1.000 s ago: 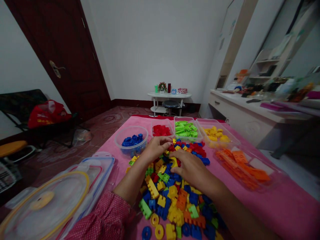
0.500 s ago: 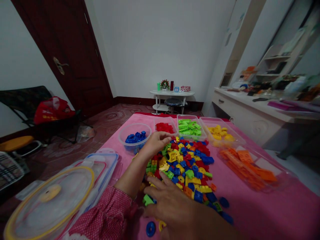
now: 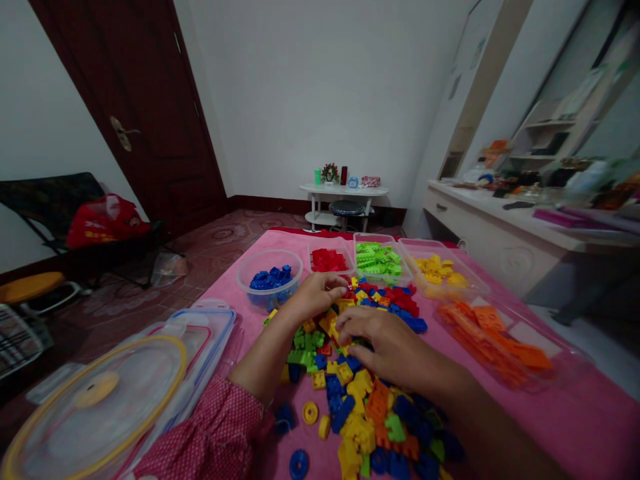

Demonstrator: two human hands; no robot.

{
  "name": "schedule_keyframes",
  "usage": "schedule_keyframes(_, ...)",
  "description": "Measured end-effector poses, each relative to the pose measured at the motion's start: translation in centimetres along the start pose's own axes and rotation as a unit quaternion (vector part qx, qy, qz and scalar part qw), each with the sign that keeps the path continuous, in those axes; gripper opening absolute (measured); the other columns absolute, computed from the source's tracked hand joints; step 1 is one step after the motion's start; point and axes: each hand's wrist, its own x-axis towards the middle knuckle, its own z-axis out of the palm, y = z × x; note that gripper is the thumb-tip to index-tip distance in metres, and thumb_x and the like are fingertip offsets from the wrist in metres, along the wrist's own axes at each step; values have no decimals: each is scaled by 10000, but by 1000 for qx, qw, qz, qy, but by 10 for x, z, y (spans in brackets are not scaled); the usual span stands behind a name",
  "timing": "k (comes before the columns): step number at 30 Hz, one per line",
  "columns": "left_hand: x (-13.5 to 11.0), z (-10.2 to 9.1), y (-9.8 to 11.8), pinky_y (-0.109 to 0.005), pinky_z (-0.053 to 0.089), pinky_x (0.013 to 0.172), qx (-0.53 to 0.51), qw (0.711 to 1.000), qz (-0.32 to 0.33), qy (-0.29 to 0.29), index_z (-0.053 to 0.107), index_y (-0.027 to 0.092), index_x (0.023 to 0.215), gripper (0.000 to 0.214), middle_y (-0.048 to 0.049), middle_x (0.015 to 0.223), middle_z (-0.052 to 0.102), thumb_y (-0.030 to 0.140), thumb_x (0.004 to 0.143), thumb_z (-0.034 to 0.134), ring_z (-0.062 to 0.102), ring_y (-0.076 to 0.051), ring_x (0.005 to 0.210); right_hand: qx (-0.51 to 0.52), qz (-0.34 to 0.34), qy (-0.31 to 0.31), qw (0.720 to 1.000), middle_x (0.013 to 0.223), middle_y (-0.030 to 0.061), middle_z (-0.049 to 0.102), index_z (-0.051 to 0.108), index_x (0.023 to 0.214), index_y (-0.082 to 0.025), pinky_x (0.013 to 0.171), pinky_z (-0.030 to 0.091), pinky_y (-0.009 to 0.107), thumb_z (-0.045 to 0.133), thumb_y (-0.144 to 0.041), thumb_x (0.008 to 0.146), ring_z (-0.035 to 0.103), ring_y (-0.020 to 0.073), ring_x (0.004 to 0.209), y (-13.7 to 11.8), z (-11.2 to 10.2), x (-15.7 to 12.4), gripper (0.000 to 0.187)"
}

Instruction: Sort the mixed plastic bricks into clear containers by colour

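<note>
A heap of mixed toy building bricks (image 3: pixel 353 383) in red, blue, yellow, green and orange spreads over the pink cloth in front of me. My left hand (image 3: pixel 320 295), with a pink dotted sleeve, reaches over the far left part of the heap, its fingers bent and apart from the thumb. Close beside it, my right hand (image 3: pixel 383 337) rests on the middle of the heap, fingers spread and curved against yellow bricks (image 3: pixel 330 325). I see no brick gripped in either hand, though the undersides of both are hidden.
Behind the heap stand a round tub of blue bricks (image 3: pixel 270 279) and boxes of red bricks (image 3: pixel 329 260), green bricks (image 3: pixel 379 259) and yellow bricks (image 3: pixel 440 269). To the right lies a box of orange bricks (image 3: pixel 500 340). Stacked clear lids (image 3: pixel 135 380) occupy the left edge.
My right hand has moved forward and right over the heap. Bricks now lie spread nearer to me, and green ones show at the left. My left hand has shifted slightly.
</note>
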Motion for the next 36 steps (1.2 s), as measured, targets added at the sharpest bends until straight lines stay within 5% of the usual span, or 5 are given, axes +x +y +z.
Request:
schedule_keyframes(6,-4,1,2,-249,475,685,60,997,19,-49,713,171,941,261,-69,883,714,254,716,613,633,-187,773,-54,94,54,993,892,22,648,669,819,-214,766,422,278,490,-67,732,587,170,838,21,-10,0,248)
schedule_keyframes(11,-4,2,-5,-242,472,682,81,992,15,-92,702,180,961,287,-55,896,712,225,689,620,636,-184,788,-98,138,80,982,1076,45,589,632,1045,-236,777,415,274,521,-118,745,566,187,955,26,3,0,341)
schedule_keyframes(18,-6,8,-4,-201,385,509,201,977,45,-50,733,175,849,256,-20,714,692,142,640,590,554,-140,575,-141,158,67,975,1063,38,557,585,1070,-241,775,405,272,490,-70,731,547,187,1001,32,16,0,391)
schedule_keyframes(27,-6,10,1,-200,395,554,240,969,33,-45,721,144,902,317,-23,772,705,134,649,530,579,-130,632,-151,135,29,979,1159,72,531,567,1157,-251,863,406,348,636,-214,708,509,250,1074,16,-3,-8,456)
schedule_keyframes(36,-4,8,18,-231,470,674,145,986,-14,78,719,134,859,304,-28,798,703,108,649,501,609,-145,724,-129,156,44,978,958,50,650,653,958,-216,740,425,296,545,-165,724,602,211,887,17,3,-3,263)
